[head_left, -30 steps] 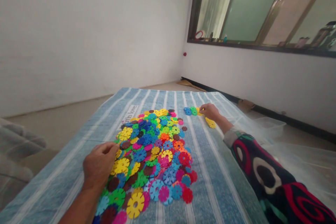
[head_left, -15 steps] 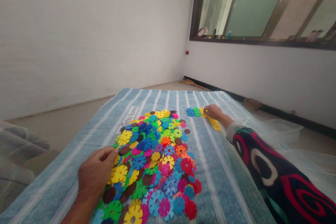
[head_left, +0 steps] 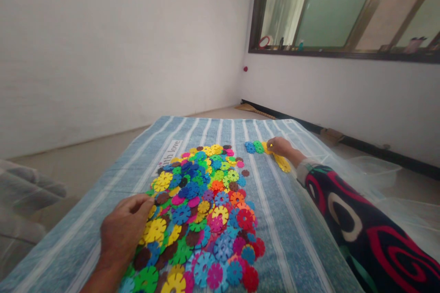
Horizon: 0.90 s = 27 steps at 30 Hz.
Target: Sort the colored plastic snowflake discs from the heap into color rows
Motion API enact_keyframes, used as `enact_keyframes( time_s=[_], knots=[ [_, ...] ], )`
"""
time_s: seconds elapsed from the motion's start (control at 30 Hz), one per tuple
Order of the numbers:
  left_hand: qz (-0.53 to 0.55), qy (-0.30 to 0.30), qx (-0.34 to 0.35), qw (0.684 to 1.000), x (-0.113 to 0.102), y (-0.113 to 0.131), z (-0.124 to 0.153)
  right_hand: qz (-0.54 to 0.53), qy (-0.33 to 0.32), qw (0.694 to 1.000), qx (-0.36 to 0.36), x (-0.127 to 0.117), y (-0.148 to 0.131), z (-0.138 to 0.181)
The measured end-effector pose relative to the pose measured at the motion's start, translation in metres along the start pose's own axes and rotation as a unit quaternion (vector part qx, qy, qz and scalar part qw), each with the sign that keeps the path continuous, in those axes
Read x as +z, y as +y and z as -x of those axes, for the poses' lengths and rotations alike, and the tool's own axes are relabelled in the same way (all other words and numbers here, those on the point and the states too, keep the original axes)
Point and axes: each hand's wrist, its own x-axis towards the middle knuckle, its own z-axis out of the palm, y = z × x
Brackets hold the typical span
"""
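Note:
A heap of flat plastic flower discs point(head_left: 202, 206) in many colours lies on a blue striped cloth point(head_left: 285, 238). My left hand point(head_left: 123, 229) rests on the heap's left edge, fingers curled down onto the discs with the fingertips by a brown one. My right hand point(head_left: 280, 146), in a patterned sleeve point(head_left: 347, 219), reaches to the far right, its fingers pinched on a yellow disc point(head_left: 266, 147). That disc sits in a short row beside a green disc point(head_left: 258, 147) and a blue disc point(head_left: 250, 147). More yellow discs point(head_left: 283, 163) lie under my wrist.
The cloth covers a raised flat surface with bare floor beyond it. A clear plastic tub point(head_left: 376, 167) and a clear plastic sheet lie to the right. White walls and a window ledge with small items stand behind. Grey fabric point(head_left: 24, 192) bunches at the left.
The view has shifted slightly. My left hand has slid a little nearer along the heap's left edge. My right hand stays at the row of discs.

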Motion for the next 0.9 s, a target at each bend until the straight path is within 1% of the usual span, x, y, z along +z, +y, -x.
enact_keyframes(
  time_s=[0.13, 0.27, 0.37, 0.43, 0.6, 0.63, 0.7, 0.77, 0.8, 0.83, 0.9],
  knots=[
    [-0.003, 0.005, 0.009, 1.0, -0.001, 0.001, 0.0, -0.001, 0.013, 1.0, 0.0, -0.003, -0.002, 0.004],
    [-0.006, -0.009, -0.006, 1.0, -0.003, 0.006, 0.001, -0.011, 0.027, 1.0, -0.008, -0.009, -0.009, 0.013],
    [-0.004, -0.01, -0.017, 1.0, -0.003, 0.008, 0.002, -0.028, 0.032, 0.999, -0.03, -0.014, -0.021, 0.024],
    [-0.001, -0.008, -0.014, 1.0, -0.003, 0.008, 0.003, -0.046, 0.027, 0.997, -0.056, -0.018, -0.035, 0.034],
    [0.006, -0.003, 0.003, 1.0, -0.001, 0.005, 0.002, -0.097, -0.008, 0.985, -0.143, -0.025, -0.084, 0.071],
    [0.007, -0.002, 0.006, 1.0, 0.0, 0.005, 0.002, -0.112, -0.021, 0.98, -0.164, -0.026, -0.094, 0.08],
    [0.007, -0.003, 0.009, 1.0, -0.001, 0.005, 0.002, -0.158, -0.068, 0.962, -0.213, -0.026, -0.112, 0.096],
    [0.004, -0.002, 0.007, 1.0, -0.001, 0.006, 0.003, -0.191, -0.11, 0.942, -0.255, -0.024, -0.125, 0.108],
    [0.002, -0.001, 0.006, 1.0, -0.001, 0.007, 0.003, -0.198, -0.12, 0.935, -0.269, -0.023, -0.13, 0.113],
    [0.0, 0.0, 0.006, 1.0, -0.001, 0.007, 0.003, -0.196, -0.124, 0.932, -0.28, -0.022, -0.133, 0.118],
    [-0.002, 0.0, 0.011, 1.0, -0.001, 0.008, 0.003, -0.179, -0.118, 0.934, -0.284, -0.021, -0.138, 0.125]
  ],
)
